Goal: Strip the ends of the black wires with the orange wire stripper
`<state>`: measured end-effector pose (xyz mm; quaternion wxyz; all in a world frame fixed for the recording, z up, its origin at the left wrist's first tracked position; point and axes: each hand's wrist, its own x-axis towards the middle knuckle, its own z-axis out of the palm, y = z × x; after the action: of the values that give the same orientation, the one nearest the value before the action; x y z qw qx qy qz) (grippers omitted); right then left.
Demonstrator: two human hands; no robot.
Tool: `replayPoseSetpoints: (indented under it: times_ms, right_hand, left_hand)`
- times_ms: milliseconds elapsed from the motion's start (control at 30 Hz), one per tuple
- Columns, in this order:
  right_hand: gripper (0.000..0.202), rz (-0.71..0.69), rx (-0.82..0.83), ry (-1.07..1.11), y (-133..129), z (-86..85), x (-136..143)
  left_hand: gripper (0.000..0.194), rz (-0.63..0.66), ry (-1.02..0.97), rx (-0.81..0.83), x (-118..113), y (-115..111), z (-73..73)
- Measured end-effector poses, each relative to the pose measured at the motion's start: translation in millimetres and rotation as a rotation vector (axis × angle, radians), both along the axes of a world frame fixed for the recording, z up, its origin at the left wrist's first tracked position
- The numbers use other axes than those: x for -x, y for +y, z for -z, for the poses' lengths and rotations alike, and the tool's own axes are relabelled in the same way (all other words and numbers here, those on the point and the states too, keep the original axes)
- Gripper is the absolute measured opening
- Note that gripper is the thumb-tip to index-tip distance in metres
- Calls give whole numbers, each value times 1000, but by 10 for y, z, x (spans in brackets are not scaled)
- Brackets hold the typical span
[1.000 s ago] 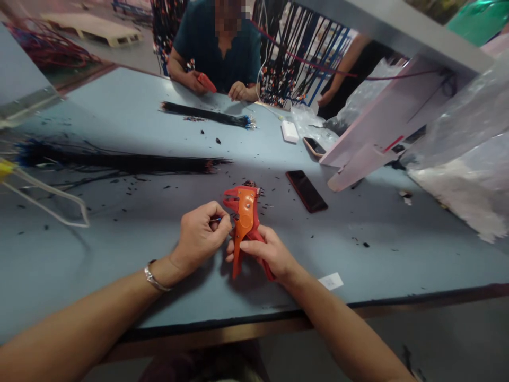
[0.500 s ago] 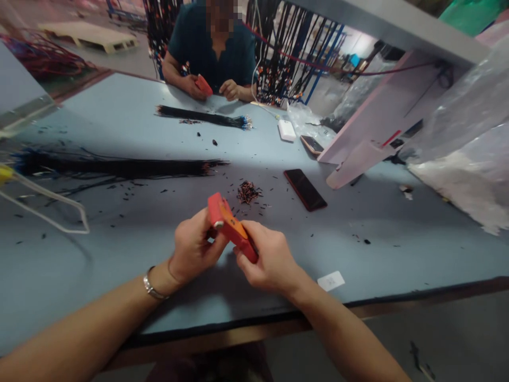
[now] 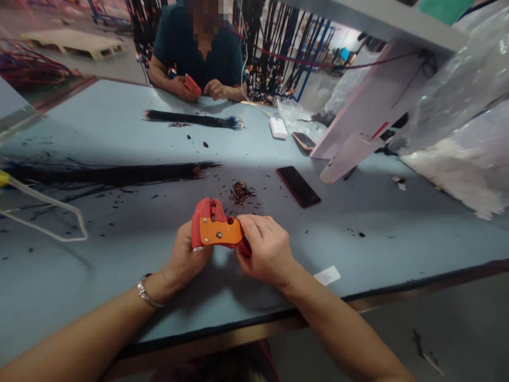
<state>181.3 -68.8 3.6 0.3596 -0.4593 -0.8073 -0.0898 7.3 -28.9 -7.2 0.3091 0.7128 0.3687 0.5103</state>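
Note:
A red and orange wire stripper (image 3: 219, 232) is held above the table between both hands, its orange side turned up toward me. My right hand (image 3: 264, 246) is wrapped round its handles. At the head end, my left hand (image 3: 186, 254) is closed against the tool's underside and left edge; most of its fingers are hidden behind the tool. Just beyond lies a small pile of cut insulation bits (image 3: 241, 193). To the left, a long bundle of black wires (image 3: 151, 173) with bared ends stretches across the table.
Across the table (image 3: 131, 254) a co-worker (image 3: 199, 58) holds another red tool (image 3: 192, 85). A second wire bundle (image 3: 191, 118) lies near them. A phone (image 3: 298, 186), a white label (image 3: 327, 275), a white box (image 3: 278, 128) and plastic bags (image 3: 449, 170) are to the right.
The wire stripper has turned from edge-on so that its orange face shows, its head now further left and lower. My left hand has shifted with it. The view has moved slightly.

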Motion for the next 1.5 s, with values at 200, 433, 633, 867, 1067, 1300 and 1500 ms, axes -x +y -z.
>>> replayPoseSetpoints:
  times_ms: [200, 433, 633, 867, 1067, 1300, 1500]
  right_hand:
    - [34, 32, 34, -38, 3, 13, -2]
    - [20, 118, 221, -116, 51, 45, 9]
    - [19, 139, 309, -152, 92, 48, 12]
    - [18, 118, 371, -163, 111, 53, -27]
    - [13, 111, 529, 95, 121, -2, -41]
    - [23, -295, 1277, 1097, 132, -65, -149]
    - [29, -412, 1426, 1474, 163, 84, -215]
  left_hand:
    - [9, 2, 31, 96, -25, -14, -95]
    - [25, 18, -49, 301, -51, -4, -75]
    - [34, 62, -93, 415, -50, 19, -51]
    - [35, 72, -49, 423, -29, 45, -23]
    - [31, 122, -74, 430, -51, 61, -62]
    - [22, -17, 30, 404, -54, 64, -151]
    - [29, -17, 34, 496, -3, 84, -118]
